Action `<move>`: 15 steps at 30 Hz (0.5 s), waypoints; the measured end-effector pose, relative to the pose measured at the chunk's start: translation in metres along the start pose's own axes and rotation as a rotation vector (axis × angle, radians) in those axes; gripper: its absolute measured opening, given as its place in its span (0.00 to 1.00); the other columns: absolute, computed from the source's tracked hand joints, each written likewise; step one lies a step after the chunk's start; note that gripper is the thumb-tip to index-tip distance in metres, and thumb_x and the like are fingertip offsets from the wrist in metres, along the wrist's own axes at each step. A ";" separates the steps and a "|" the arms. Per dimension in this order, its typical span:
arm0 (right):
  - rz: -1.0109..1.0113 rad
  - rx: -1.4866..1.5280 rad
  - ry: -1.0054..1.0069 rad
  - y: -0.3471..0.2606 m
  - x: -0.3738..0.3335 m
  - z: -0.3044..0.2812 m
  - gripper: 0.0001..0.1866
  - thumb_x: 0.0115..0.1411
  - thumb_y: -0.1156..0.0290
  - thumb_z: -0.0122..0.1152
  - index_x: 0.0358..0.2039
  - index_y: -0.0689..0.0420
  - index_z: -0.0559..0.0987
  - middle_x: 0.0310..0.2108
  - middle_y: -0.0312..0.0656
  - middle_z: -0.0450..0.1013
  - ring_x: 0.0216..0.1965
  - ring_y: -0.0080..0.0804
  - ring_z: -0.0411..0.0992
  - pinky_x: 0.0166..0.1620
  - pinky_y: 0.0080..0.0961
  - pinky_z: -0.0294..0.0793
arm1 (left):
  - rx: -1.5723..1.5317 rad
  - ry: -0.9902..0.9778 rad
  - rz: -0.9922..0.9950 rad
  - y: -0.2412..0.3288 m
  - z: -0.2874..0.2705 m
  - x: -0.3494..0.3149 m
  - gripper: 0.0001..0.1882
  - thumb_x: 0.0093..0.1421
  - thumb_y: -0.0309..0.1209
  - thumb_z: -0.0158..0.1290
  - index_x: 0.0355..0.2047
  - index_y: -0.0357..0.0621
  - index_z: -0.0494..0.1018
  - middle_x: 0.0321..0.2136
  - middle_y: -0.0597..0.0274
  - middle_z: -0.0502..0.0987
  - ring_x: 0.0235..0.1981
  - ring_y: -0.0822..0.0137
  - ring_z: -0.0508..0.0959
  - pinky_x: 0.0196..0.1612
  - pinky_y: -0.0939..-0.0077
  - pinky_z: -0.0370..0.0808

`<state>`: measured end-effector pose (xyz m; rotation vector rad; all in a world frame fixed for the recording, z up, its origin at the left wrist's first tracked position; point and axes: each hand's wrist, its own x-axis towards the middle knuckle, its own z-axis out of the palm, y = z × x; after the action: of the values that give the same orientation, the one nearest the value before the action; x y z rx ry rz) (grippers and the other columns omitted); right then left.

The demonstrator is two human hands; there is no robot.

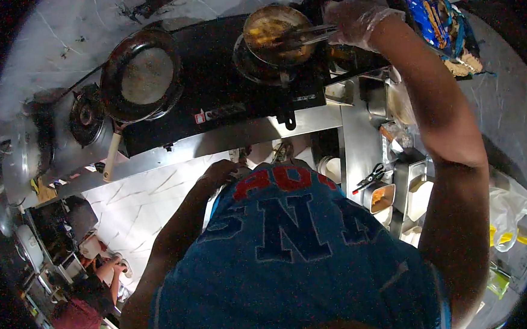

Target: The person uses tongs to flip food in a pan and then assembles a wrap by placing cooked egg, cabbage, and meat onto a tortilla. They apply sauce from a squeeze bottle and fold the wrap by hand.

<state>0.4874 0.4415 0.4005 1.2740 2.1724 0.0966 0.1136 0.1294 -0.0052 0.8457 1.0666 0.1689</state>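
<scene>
My right hand (354, 23), in a clear plastic glove, is closed around the handle end of metal tongs (322, 34). The tongs' tips reach into a small pan (255, 51) on the right side of the black stove (209, 65). Yellowish-brown food (266, 33) lies in that pan, partly behind the tongs. My left hand (219, 172) hangs low by my waist, near the stove's front edge; its fingers are dark and hard to make out. A dark frying pan (147, 76) with a pale handle sits on the left side of the stove, its handle pointing toward me.
Another burner (87, 117) is at the left. To my right, a counter holds scissors (373, 174), a metal container of orange food (379, 198) and a white plastic bag (510, 209). Blue packaging (426, 13) lies at the far right. A co-worker (83, 317) is at lower left.
</scene>
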 end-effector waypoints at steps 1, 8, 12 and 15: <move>0.062 0.014 -0.085 -0.003 -0.005 -0.011 0.22 0.69 0.47 0.64 0.52 0.50 0.83 0.53 0.43 0.83 0.59 0.49 0.80 0.67 0.52 0.71 | 0.001 0.001 0.003 0.005 -0.003 -0.009 0.20 0.73 0.38 0.57 0.60 0.41 0.77 0.51 0.55 0.82 0.47 0.58 0.86 0.49 0.63 0.83; 0.038 -0.167 0.148 -0.008 -0.011 -0.024 0.18 0.70 0.44 0.62 0.51 0.40 0.84 0.51 0.36 0.84 0.58 0.44 0.81 0.74 0.65 0.40 | 0.331 0.013 -0.049 -0.025 -0.049 -0.025 0.20 0.71 0.45 0.60 0.50 0.40 0.80 0.43 0.54 0.86 0.39 0.58 0.87 0.38 0.60 0.82; 0.080 -0.115 0.039 -0.010 0.001 -0.010 0.19 0.68 0.49 0.63 0.48 0.50 0.86 0.49 0.46 0.85 0.55 0.50 0.82 0.62 0.55 0.69 | 0.154 0.156 -0.215 -0.050 -0.062 -0.036 0.21 0.71 0.47 0.60 0.50 0.41 0.80 0.40 0.55 0.86 0.36 0.59 0.86 0.36 0.61 0.81; 0.021 -0.021 -0.001 -0.005 0.012 -0.015 0.19 0.67 0.55 0.62 0.45 0.55 0.89 0.46 0.52 0.86 0.51 0.54 0.84 0.52 0.48 0.83 | 0.132 0.281 -0.413 -0.089 -0.079 -0.049 0.20 0.71 0.47 0.61 0.49 0.41 0.80 0.38 0.55 0.86 0.35 0.59 0.85 0.37 0.62 0.80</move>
<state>0.4716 0.4516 0.4051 1.2848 2.1515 0.1270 0.0007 0.0855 -0.0475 0.7140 1.5069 -0.1359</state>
